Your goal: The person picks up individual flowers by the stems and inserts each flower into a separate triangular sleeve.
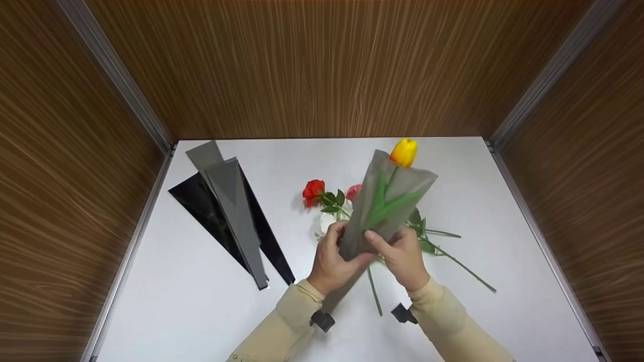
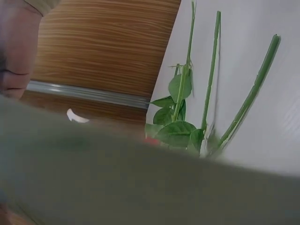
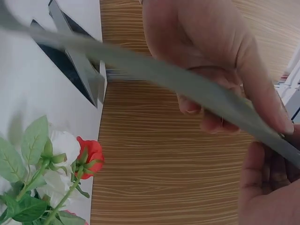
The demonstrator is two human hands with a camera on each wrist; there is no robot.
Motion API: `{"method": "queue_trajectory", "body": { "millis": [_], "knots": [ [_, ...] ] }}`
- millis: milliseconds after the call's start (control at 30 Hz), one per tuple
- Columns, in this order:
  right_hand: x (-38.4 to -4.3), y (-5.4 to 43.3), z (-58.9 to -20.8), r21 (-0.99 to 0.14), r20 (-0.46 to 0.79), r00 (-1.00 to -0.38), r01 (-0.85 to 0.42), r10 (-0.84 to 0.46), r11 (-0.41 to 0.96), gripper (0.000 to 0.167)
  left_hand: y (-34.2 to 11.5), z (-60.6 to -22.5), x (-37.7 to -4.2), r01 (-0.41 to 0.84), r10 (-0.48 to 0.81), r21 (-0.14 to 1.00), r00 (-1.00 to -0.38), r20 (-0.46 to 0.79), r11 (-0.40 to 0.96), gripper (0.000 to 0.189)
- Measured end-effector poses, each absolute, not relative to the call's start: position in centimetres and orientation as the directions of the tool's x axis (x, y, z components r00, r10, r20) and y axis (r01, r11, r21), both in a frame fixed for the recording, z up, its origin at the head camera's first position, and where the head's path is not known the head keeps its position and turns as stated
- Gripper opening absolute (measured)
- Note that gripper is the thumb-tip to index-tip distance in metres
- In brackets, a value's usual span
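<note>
Both of my hands hold a grey translucent flower sleeve (image 1: 359, 211) with a yellow tulip (image 1: 404, 153) inside it. The tulip's bloom shows above the sleeve's open top, and its green leaves show through the sheet. My left hand (image 1: 332, 261) grips the sleeve's left side, thumb across the lower front. On the right side my right hand (image 1: 402, 255) grips it, thumb pressed on the front. In the left wrist view the sleeve (image 2: 117, 183) blurs across the lower part; in the right wrist view the sleeve (image 3: 159, 72) appears edge-on.
Behind the sleeve lie a red rose (image 1: 313, 192), a pink flower (image 1: 353, 192) and white flowers (image 1: 326, 222), with green stems (image 1: 468, 271) stretching right. Several black and grey wrapping sleeves (image 1: 229, 201) lie at the left of the white table (image 1: 151, 311). Wood-grain panels (image 1: 322, 70) enclose it.
</note>
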State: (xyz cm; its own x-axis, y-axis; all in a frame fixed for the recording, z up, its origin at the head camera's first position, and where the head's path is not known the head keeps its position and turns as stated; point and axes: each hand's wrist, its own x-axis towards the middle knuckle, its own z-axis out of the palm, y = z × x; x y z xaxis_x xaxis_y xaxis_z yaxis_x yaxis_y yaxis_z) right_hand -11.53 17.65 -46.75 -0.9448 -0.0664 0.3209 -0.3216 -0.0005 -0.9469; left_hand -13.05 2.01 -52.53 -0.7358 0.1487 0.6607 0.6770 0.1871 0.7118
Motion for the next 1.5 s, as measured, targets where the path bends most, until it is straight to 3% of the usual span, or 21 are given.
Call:
{"method": "queue_trajectory", "body": {
  "millis": [167,567,867,1067,1233,1500],
  "knots": [
    [-11.8,18.2,-46.4,-0.93,0.366,-0.931,-0.365,0.014,0.03,0.024,1.7,-53.0,-13.3,0.696,0.177,0.706,-0.717,0.674,0.133,0.051],
    [-13.1,21.0,-44.6,-0.894,0.447,-0.881,-0.441,0.154,0.077,0.016,-0.7,-53.7,-14.5,0.651,0.179,0.724,-0.759,0.626,0.227,0.038],
    [-15.3,26.4,-40.5,-0.879,0.449,-0.873,-0.395,0.188,0.267,0.015,-4.0,-54.8,-15.7,0.603,0.14,0.722,-0.791,0.595,0.339,0.035],
    [-17.8,30.4,-37.5,-0.801,0.507,-0.848,-0.397,0.154,0.448,0.018,-5.4,-55.6,-15.9,0.568,0.097,0.725,-0.808,0.581,0.39,0.035],
    [-20.3,33.5,-36.5,-0.732,0.518,-0.839,-0.334,0.166,0.594,0.024,-6.1,-56.0,-16.0,0.556,0.098,0.718,-0.814,0.573,0.418,0.036],
    [-25.7,38.9,-39.4,-0.643,0.355,-0.925,-0.137,0.135,0.754,0.034,-6.7,-56.2,-16.3,0.517,0.09,0.733,-0.839,0.537,0.441,0.033]
  ]
}}
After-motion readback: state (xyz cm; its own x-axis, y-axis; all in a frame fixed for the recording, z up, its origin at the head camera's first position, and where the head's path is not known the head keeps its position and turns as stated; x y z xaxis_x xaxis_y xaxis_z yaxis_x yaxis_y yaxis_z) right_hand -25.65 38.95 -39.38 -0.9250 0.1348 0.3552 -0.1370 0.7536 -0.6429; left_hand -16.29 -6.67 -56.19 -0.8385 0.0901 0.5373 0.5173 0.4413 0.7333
